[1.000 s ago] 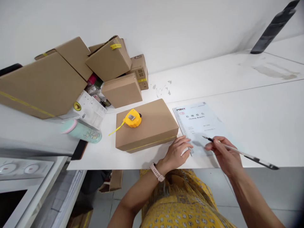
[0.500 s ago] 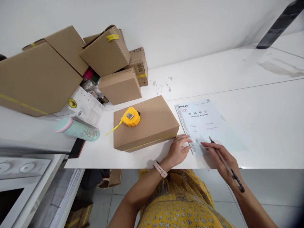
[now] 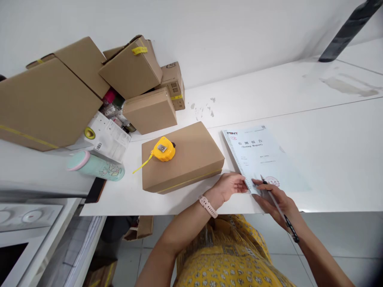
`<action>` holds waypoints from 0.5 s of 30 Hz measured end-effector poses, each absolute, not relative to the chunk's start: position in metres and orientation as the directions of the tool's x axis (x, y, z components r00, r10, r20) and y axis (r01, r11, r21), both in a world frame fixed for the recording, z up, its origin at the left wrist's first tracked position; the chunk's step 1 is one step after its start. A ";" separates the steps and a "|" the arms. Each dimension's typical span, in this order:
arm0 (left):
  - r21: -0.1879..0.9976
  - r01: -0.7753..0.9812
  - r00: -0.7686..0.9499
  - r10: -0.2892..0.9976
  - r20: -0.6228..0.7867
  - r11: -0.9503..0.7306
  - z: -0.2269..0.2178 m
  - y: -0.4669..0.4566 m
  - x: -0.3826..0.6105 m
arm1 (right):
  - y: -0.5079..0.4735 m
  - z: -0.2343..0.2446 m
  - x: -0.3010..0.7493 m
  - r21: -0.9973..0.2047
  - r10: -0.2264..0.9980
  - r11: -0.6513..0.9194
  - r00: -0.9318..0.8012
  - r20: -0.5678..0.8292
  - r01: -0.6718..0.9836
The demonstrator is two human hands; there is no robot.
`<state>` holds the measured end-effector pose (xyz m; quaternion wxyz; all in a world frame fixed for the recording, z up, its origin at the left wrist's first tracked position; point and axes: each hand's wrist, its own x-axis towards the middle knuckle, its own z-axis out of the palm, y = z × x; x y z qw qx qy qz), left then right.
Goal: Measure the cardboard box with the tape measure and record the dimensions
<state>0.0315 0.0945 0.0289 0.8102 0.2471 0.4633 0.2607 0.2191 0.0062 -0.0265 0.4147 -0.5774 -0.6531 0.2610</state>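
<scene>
Head view: The report booklet (image 3: 254, 157) lies on the white table (image 3: 338, 159) near its front edge, to the right of a closed carton (image 3: 182, 163) with a yellow tape measure (image 3: 164, 149) on top. Its cover is pale blue, headed "PONY" at upper left, with a small red mark beneath, a title in large characters and "(Testing Report)" below. A square code sits at upper right; a pinkish round mark shows lower down. A patterned strip follows the left edge.

The left hand (image 3: 229, 186) has curled fingers at the booklet's lower left edge; whether they pinch it cannot be told. The right hand (image 3: 283, 203) grips a pen (image 3: 277, 207), nib pointing up the cover, and touches the booklet's lower edge.

The right hand obscures part of the lower cover. Small print is illegible; the pale right border merges with the table.
</scene>
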 end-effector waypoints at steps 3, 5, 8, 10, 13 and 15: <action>0.643 -0.128 0.450 0.622 -0.641 0.755 0.031 0.093 0.040 | 0.006 -0.025 0.219 -0.837 0.970 0.200 0.020 0.244 0.509; 0.650 -0.089 0.451 0.613 -0.649 0.754 0.031 0.091 0.043 | 0.007 -0.025 0.219 -0.850 0.969 0.199 0.029 0.244 0.487; 0.662 -0.032 0.453 0.601 -0.658 0.749 0.031 0.088 0.046 | 0.008 -0.027 0.219 -0.861 0.971 0.190 0.042 0.237 0.471; 0.676 0.000 0.443 0.606 -0.661 0.737 0.031 0.086 0.046 | 0.008 -0.028 0.219 -0.860 0.972 0.182 0.048 0.232 0.476; 0.705 0.043 0.400 0.635 -0.661 0.707 0.031 0.083 0.044 | 0.007 -0.026 0.219 -0.858 0.974 0.170 0.052 0.222 0.485; 0.729 0.079 0.368 0.660 -0.655 0.680 0.031 0.080 0.043 | 0.006 -0.023 0.219 -0.855 0.976 0.167 0.040 0.213 0.491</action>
